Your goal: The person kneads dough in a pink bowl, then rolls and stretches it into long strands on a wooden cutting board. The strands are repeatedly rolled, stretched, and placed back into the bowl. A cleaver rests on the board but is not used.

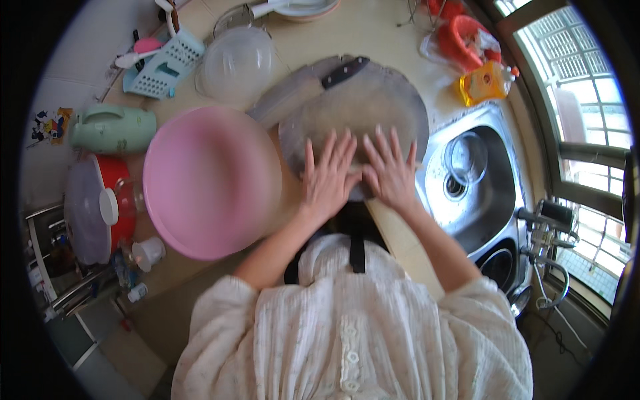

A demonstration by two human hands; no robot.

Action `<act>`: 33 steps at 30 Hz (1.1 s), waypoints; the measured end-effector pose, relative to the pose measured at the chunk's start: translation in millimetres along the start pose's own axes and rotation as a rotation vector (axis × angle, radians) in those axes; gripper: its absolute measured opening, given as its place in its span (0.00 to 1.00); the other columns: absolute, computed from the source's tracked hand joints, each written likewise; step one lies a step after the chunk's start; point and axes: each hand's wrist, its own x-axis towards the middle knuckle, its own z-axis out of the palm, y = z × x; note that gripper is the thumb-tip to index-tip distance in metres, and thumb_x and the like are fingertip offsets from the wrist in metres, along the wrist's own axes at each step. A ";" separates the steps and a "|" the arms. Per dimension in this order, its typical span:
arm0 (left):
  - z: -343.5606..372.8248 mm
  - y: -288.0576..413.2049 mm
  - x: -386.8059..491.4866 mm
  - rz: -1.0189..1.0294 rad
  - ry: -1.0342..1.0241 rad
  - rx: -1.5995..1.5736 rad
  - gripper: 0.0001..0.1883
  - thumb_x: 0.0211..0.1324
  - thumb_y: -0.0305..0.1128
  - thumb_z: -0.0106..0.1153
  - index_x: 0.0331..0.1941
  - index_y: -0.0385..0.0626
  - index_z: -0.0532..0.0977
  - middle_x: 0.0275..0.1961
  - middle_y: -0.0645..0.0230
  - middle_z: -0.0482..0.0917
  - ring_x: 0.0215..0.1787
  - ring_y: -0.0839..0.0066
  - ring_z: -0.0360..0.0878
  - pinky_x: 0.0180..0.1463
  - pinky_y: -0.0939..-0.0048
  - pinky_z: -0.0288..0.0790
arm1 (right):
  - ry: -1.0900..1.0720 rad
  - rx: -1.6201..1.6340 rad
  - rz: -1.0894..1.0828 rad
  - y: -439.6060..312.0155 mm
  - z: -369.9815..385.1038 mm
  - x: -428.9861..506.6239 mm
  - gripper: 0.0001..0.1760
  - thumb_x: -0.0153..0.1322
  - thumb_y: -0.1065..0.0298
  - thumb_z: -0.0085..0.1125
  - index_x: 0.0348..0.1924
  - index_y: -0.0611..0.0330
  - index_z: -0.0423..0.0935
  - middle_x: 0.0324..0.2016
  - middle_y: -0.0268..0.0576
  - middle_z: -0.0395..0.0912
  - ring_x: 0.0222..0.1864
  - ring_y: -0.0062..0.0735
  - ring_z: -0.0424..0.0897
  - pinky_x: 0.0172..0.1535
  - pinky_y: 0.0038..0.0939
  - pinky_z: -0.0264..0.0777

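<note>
A round, worn chopping board [385, 100] lies in front of me on the counter. My left hand [327, 175] is palm down over its near part, fingers spread. Beside it my right hand [392, 172] lies flat in the same way, and the two thumbs meet or nearly meet. Under both palms runs a thin pale roll [418, 165], perhaps dough; only bits of it show at the sides. Across the far left of the board rests a knife with a broad blade [292, 102] and a black riveted handle [345, 72], its handle pointing away to the right.
Left of the board stands a large pink basin [200, 185]. Beyond it are a clear plastic bowl [239, 62], a blue utensil rack [167, 65] and a green jug [114, 129]. On the right are a steel sink [487, 220], a yellow detergent bottle [484, 84] and a red basket [452, 42].
</note>
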 end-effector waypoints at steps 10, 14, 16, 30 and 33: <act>0.2 -3.3 -15.9 0.046 -0.080 -0.066 0.35 0.70 0.51 0.44 0.74 0.43 0.58 0.79 0.61 0.55 0.80 0.55 0.48 0.76 0.33 0.36 | -0.022 -0.069 -0.047 20.3 -11.0 7.4 0.32 0.78 0.42 0.41 0.73 0.38 0.62 0.75 0.40 0.55 0.78 0.44 0.50 0.74 0.64 0.31; 1.8 -37.8 45.7 0.023 0.052 0.067 0.33 0.72 0.49 0.43 0.72 0.39 0.59 0.78 0.57 0.55 0.80 0.55 0.49 0.77 0.36 0.38 | 0.127 -0.179 -0.021 56.6 -7.1 80.7 0.33 0.79 0.41 0.39 0.75 0.40 0.58 0.75 0.41 0.54 0.78 0.41 0.47 0.75 0.61 0.30; -1.3 -31.4 40.6 -0.023 0.048 0.097 0.33 0.72 0.48 0.44 0.72 0.37 0.59 0.78 0.56 0.55 0.80 0.55 0.50 0.77 0.37 0.38 | 0.156 -0.187 0.017 65.7 -12.2 81.1 0.35 0.79 0.41 0.39 0.75 0.45 0.58 0.75 0.41 0.54 0.78 0.41 0.47 0.75 0.60 0.31; 14.6 12.2 33.0 -0.012 0.004 -0.076 0.38 0.71 0.52 0.42 0.74 0.37 0.53 0.78 0.53 0.55 0.81 0.57 0.48 0.80 0.45 0.37 | 0.027 -0.018 -0.006 59.2 -13.5 38.7 0.36 0.78 0.45 0.43 0.75 0.50 0.56 0.75 0.40 0.54 0.77 0.43 0.51 0.74 0.59 0.36; 7.7 11.3 7.9 0.066 -0.118 -0.066 0.38 0.69 0.52 0.46 0.74 0.38 0.54 0.78 0.56 0.54 0.81 0.59 0.48 0.80 0.45 0.38 | -0.004 0.088 -0.005 60.7 -12.2 7.9 0.37 0.78 0.43 0.43 0.75 0.51 0.55 0.76 0.40 0.52 0.77 0.42 0.51 0.74 0.58 0.37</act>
